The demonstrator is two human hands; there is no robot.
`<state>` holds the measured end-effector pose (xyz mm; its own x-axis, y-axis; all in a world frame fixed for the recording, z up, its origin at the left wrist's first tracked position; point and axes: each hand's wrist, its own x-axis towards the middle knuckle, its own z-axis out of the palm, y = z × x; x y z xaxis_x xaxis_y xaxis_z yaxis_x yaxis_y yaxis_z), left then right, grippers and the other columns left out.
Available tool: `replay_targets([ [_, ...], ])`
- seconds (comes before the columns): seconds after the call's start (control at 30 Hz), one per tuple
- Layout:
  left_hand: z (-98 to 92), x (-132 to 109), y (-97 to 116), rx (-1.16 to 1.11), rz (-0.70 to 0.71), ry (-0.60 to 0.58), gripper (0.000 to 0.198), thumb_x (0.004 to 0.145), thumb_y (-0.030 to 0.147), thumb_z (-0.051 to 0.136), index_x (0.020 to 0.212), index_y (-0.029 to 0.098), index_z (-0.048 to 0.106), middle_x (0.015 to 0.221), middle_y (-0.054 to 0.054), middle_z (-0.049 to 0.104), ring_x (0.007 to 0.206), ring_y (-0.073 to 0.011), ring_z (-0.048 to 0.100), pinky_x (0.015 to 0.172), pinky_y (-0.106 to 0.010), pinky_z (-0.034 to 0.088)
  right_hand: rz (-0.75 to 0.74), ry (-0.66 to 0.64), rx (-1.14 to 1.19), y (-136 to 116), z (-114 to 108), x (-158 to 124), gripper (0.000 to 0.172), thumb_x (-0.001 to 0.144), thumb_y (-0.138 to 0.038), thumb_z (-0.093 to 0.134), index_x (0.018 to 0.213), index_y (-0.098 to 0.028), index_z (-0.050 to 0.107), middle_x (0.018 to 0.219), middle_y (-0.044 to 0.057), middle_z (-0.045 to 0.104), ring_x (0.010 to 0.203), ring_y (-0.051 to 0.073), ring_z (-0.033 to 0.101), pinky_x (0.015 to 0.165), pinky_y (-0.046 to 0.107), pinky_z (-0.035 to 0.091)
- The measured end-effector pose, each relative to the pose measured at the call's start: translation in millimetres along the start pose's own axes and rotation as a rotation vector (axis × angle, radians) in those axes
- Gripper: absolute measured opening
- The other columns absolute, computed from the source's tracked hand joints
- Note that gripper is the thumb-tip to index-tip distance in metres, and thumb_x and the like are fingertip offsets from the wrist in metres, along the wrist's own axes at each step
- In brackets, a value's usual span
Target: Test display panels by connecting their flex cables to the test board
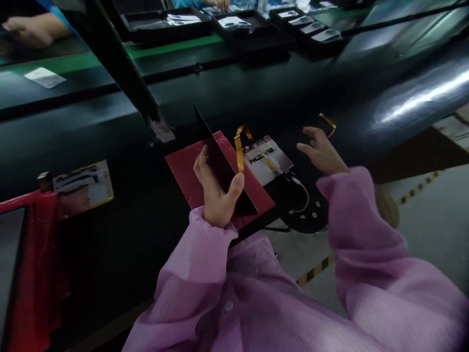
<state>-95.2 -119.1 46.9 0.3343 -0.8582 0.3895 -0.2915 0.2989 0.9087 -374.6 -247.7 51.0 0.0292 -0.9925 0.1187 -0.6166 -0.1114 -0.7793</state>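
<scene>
My left hand [216,188] grips a thin dark panel [220,161] by its edges and holds it tilted on edge above a red mat [183,171]. An orange flex ribbon [240,149] curls up from the panel beside my thumb. My right hand [320,151] hovers to the right with its fingers spread, over another dark panel that carries an orange flex ribbon [329,122]; whether it touches the panel I cannot tell. Between the hands lies a small white test board [267,159] with a white cable [302,193].
A dark conveyor belt [256,93] runs across the view. Black trays [252,32] holding parts sit at the far side. Another person's hand [27,29] rests at top left. A labelled plate [82,183] and red bag [32,259] lie left. Striped floor tape [318,266] shows below.
</scene>
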Motion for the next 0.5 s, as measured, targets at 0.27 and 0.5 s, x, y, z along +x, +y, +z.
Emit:
replay_targets([
  [0.27,-4.2,-2.1,-2.7,-0.038,-0.024,-0.014,0.087,0.082,0.074,0.055,0.150,0.026,0.029,0.154,-0.013,0.026,0.148,-0.0314,0.025,0.123,-0.052,0.023,-0.136,-0.125,0.095,28.6,51.6,42.9,0.070,0.070,-0.029,0.058,0.138,-0.025,0.043,0.145,0.008,0.049,0.144,0.026,0.037,0.125,0.050,0.023],
  [0.5,-5.6,-5.6,-6.2,-0.023,-0.030,-0.036,0.081,0.085,0.069,0.054,0.151,0.030,0.028,0.156,-0.011,0.026,0.150,-0.0297,0.022,0.123,-0.051,0.022,-0.188,-0.166,0.165,36.5,49.1,39.3,0.076,0.069,-0.034,0.064,0.141,-0.021,0.041,0.146,0.010,0.048,0.144,0.027,0.036,0.126,0.047,0.019],
])
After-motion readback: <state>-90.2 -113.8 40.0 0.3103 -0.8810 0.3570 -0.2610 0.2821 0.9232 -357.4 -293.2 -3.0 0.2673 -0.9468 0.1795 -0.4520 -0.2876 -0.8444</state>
